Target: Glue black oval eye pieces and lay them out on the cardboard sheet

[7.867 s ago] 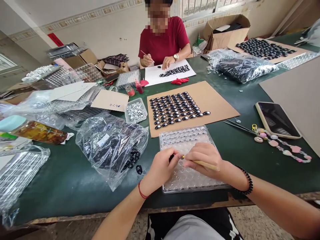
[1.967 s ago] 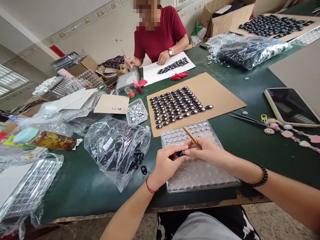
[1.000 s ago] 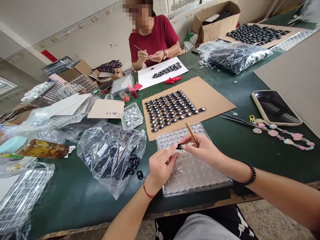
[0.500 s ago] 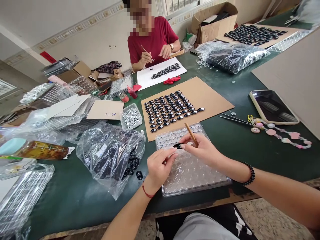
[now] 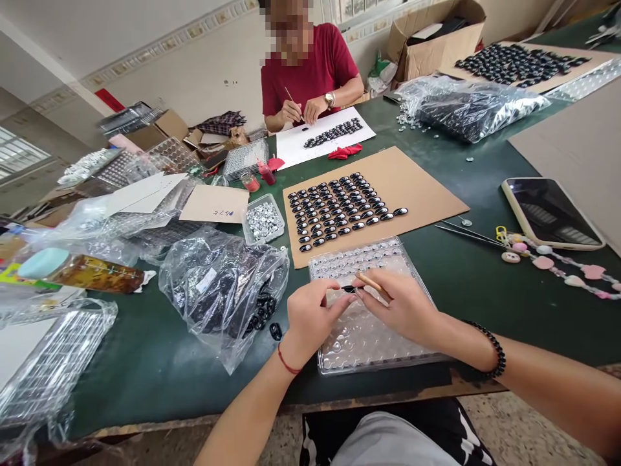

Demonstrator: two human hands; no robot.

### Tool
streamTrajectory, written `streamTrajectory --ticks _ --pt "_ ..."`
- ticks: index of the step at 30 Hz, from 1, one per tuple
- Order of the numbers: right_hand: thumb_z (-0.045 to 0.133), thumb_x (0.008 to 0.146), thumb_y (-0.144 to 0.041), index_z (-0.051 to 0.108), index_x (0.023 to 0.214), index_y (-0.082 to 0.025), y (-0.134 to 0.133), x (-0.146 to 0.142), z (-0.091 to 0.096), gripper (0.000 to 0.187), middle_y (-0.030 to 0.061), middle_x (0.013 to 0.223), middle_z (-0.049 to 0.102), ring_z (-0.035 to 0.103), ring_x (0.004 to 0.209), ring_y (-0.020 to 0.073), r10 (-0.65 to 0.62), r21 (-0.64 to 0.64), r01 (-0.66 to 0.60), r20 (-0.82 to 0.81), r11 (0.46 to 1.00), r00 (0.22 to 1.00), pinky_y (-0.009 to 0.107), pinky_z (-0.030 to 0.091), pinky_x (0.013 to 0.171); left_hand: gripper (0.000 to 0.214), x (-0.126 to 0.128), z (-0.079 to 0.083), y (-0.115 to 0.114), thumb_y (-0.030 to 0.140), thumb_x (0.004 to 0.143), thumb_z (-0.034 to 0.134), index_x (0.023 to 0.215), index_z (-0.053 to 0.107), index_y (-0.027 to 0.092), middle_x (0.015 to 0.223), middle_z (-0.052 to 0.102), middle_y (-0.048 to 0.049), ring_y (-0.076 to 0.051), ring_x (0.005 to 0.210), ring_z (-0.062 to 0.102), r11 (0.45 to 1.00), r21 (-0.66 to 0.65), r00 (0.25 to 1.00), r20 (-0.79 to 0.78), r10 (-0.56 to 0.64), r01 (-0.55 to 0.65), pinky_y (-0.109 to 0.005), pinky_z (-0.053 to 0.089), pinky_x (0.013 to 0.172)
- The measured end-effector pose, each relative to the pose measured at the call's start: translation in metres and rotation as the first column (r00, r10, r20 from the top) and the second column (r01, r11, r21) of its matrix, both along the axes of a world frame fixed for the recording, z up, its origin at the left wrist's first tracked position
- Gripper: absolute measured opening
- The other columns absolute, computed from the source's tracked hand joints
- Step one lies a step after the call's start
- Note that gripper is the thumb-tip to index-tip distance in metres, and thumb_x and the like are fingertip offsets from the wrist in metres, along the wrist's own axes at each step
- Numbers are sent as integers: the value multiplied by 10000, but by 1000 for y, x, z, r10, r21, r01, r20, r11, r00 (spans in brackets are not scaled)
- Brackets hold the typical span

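Observation:
A small glossy black oval piece (image 5: 348,288) is pinched between the fingertips of my left hand (image 5: 310,317) and my right hand (image 5: 410,310). My right hand also grips a thin wooden stick (image 5: 371,283), which lies slanted across its fingers. Below both hands is a clear plastic tray (image 5: 383,346) with round dimples; shiny clear gems (image 5: 356,255) fill its far rows. Beyond the tray, rows of black oval pieces (image 5: 334,210) with pale shiny centres lie on a cardboard sheet (image 5: 427,194). Fingers hide the ends of the held piece.
Left of my hands lies a plastic bag (image 5: 194,304) of black pieces, with a tub of gems (image 5: 246,226) behind it. Tweezers (image 5: 473,235), a bead strap (image 5: 543,262) and a phone (image 5: 553,213) lie right. Across the table a co-worker in a red shirt (image 5: 310,77) handles small pieces.
The wooden stick has tipped from steep to nearly flat in my right hand. My fingertips have closed in around the black piece. The co-worker's hands have come together, and my view has shifted slightly left.

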State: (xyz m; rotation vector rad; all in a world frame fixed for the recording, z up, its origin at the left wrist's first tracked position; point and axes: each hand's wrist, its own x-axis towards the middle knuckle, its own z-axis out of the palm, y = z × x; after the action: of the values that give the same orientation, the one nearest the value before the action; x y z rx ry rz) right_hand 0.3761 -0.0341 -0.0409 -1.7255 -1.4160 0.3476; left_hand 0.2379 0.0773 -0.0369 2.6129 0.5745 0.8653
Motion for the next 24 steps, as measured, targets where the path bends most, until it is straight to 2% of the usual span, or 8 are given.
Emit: streamTrajectory --ticks 4,7,18,24 --pt "441 850 -244 571 918 -207 0 0 -3 151 36 798 629 568 696 143 35 27 -36 50 999 998 245 402 623 315 0 0 0 447 786 564 704 597 145 507 521 13 -99 445 467 991 126 999 -4 -42 42 -228 321 476" --pt "440 856 -259 572 913 -211 0 0 -4 152 42 809 638 586 716 153 25 8 -26 54 1000 998 250 415 635 267 -1 0 -1 370 824 536 680 577 149 530 537 2 -105 471 482 985 163 998 -34 -59 63 -238 308 485" --pt "435 854 -238 563 926 -206 -1 -1 -5 150 45 825 639 590 734 150 40 28 -43 85 999 996 244 427 641 201 0 -2 -8 208 816 519 622 511 153 520 484 7 -104 493 438 987 107 993 2 -118 117 -243 289 500" --pt "439 859 -243 563 891 -214 -2 -3 -1 131 35 792 636 590 710 143 58 21 -59 55 998 997 242 431 631 233 1 2 -8 272 787 555 590 502 159 488 439 27 -93 461 408 995 86 998 23 -51 49 -238 286 483"
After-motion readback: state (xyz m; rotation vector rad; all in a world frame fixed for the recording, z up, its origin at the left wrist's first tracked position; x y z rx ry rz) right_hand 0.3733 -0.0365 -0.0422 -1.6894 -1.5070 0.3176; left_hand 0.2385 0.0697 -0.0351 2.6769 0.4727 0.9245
